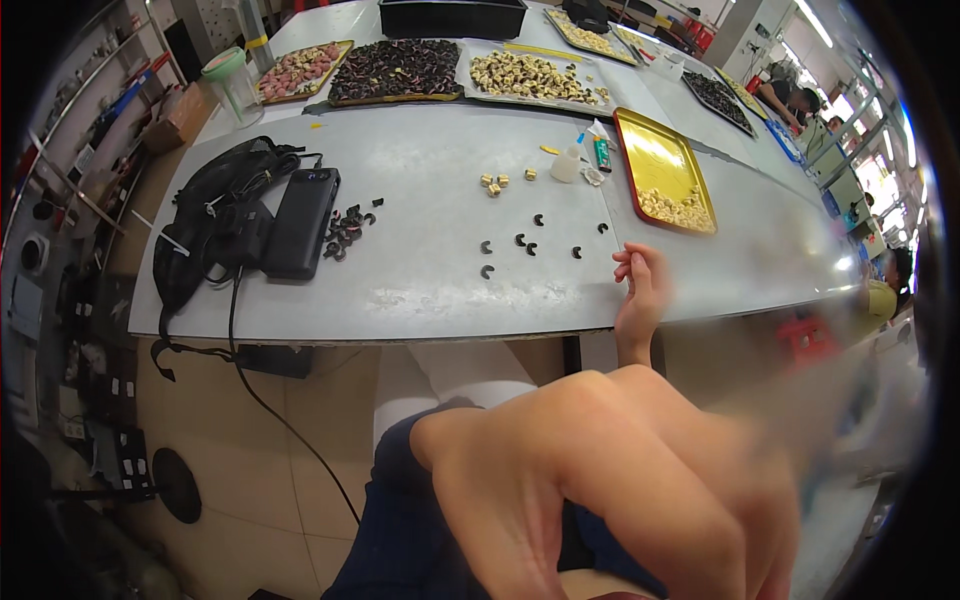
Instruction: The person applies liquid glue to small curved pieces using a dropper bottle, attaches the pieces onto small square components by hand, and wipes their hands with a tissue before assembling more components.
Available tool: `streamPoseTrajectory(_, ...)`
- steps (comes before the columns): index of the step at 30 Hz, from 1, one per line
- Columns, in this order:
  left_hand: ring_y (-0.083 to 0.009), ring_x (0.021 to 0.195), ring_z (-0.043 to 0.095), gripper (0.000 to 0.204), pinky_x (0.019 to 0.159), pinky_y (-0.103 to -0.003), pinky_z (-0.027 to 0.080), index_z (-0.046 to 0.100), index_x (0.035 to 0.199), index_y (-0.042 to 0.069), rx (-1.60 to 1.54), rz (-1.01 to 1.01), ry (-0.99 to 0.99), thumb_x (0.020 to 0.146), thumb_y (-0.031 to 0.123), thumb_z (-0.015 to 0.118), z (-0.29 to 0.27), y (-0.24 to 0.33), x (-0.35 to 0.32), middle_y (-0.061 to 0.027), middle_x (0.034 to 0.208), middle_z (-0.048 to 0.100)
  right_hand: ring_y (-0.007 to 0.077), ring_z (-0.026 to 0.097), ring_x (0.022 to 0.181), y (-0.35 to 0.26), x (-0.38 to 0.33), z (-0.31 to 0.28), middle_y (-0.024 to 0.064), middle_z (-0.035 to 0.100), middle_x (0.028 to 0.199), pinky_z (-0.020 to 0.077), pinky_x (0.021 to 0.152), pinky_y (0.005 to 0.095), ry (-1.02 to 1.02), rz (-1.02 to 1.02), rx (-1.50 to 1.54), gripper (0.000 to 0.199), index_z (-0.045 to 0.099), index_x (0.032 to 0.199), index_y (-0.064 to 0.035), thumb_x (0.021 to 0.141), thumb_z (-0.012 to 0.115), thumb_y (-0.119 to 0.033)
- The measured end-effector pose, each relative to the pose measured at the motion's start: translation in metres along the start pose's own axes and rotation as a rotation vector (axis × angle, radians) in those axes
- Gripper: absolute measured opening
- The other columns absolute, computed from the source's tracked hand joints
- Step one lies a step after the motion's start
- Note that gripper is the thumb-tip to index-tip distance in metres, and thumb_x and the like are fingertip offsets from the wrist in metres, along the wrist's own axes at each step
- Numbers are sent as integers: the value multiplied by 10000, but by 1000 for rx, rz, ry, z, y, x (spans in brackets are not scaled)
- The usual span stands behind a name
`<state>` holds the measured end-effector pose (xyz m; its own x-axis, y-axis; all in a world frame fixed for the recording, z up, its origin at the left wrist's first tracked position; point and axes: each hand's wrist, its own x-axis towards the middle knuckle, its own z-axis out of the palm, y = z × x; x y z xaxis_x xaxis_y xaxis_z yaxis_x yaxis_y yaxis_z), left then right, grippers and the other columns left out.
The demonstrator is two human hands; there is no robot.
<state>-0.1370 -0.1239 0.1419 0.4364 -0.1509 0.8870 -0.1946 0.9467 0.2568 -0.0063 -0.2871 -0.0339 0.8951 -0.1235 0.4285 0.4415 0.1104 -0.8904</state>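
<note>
My right hand [642, 285] is at the table's front edge, its fingers loosely bent and apart, with nothing visible in them. Just left of it, several small dark C-shaped pieces [531, 249] lie scattered on the grey table [420, 290]. Very close to the camera, what looks like my left hand [620, 450] fills the lower middle with bent fingers; their tips are hidden, so I cannot see whether it holds anything. Several small gold-coloured pieces [494, 184] lie farther back, near a white squeeze bottle [566, 165] with a blue tip and a small green cylinder [602, 154].
A gold tray [662, 150] with pale pieces stands at the right. Trays of pink pieces [300, 70], dark pieces [396, 70] and cream-and-dark pieces [535, 76] line the back. At the left lie a black pouch [185, 235], a black power bank [302, 222] and a hanging cable [262, 385].
</note>
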Motion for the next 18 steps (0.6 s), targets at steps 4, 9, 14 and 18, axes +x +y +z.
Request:
streamPoseTrajectory(4,-312,893,626,201,772,-365,495,648,858,-51,2,-12,9,902,140,603,0,0,2,-173,895,640,112,534,752,1,0,-2,97,621,886,431,700,247,-34,11,-26,201,610,1050,23,960,499,-118)
streamPoseTrajectory(9,-312,889,626,199,769,-364,496,647,856,-52,9,-24,15,901,137,602,0,5,5,-174,893,640,115,537,750,2,0,-4,107,628,891,434,695,249,-27,16,-7,195,612,1052,25,957,504,-107)
streamPoseTrajectory(14,-312,885,626,197,767,-364,496,646,855,-53,13,-39,7,900,133,601,6,6,4,-176,892,639,93,535,705,1,-1,2,88,644,850,440,673,232,-10,5,13,172,626,1006,27,954,494,-70)
streamPoseTrajectory(18,-312,883,626,195,765,-364,497,645,854,-54,1,-51,0,899,131,601,4,7,11,-177,890,639,95,538,711,-1,0,2,88,646,851,439,675,232,-8,12,14,173,626,1009,27,953,495,-71)
